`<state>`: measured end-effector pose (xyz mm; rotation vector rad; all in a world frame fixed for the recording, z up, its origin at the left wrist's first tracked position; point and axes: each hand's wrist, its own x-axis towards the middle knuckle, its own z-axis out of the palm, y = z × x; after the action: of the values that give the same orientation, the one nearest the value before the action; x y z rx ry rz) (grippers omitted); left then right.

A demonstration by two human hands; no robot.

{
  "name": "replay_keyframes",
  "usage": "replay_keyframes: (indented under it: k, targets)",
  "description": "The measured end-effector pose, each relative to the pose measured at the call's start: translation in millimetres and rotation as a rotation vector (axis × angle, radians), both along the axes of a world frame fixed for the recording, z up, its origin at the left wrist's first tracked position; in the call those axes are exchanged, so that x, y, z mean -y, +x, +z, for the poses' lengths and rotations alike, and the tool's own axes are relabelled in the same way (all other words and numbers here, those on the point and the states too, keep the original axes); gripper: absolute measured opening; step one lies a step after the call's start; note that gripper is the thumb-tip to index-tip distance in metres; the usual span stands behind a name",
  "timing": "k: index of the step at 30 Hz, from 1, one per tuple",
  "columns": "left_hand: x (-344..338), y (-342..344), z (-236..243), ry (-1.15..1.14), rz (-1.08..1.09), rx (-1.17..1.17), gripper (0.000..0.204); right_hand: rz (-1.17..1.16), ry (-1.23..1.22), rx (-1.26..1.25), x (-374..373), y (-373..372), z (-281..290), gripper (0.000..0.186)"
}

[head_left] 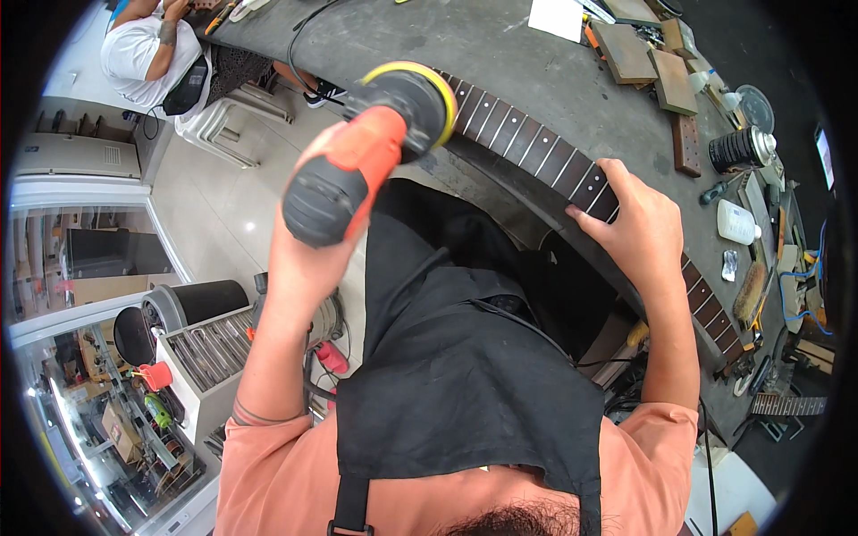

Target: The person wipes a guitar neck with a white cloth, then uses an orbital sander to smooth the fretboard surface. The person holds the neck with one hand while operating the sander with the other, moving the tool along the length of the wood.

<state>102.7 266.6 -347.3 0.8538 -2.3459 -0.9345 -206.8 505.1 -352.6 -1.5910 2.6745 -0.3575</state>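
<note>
My left hand point(308, 261) is wrapped round an orange and black power polisher point(368, 150) with a round, yellow-edged pad. The pad is tilted up at the left end of a dark guitar neck point(511, 134); whether they touch, I cannot tell. Metal frets and pale dots show on the fretboard. My right hand point(642, 221) grips the neck about midway, its thumb on the near edge and its fingers over the far edge. Part of the neck is hidden beneath this hand and wrist. The neck lies along the near edge of the grey workbench point(536, 71).
Wooden blocks point(623, 52), a black can point(742, 150), a white bottle point(737, 221) and a brush point(749, 290) stand or lie along the bench's right side. Another person point(152, 54) is at the upper left, beside a white stool point(223, 129). A black bin point(201, 304) stands lower left.
</note>
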Motion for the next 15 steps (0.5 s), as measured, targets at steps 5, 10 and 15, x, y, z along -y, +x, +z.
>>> replay_keyframes:
  k: [5,10,15]
  targets:
    - [-38.6,-17.3,25.9,0.207,-0.151,0.0,0.082,0.011,0.001,0.008,-2.7,-2.4,0.8,0.058]
    - [-1.5,-8.1,5.2,-0.34,-0.132,-0.081,0.044,0.032,-0.045,0.085,-12.6,-12.2,-10.3,0.065]
    - [6.7,-10.0,3.1,0.164,0.173,-0.177,0.036,0.115,-0.428,-0.123,-43.3,-6.3,-15.2,0.062]
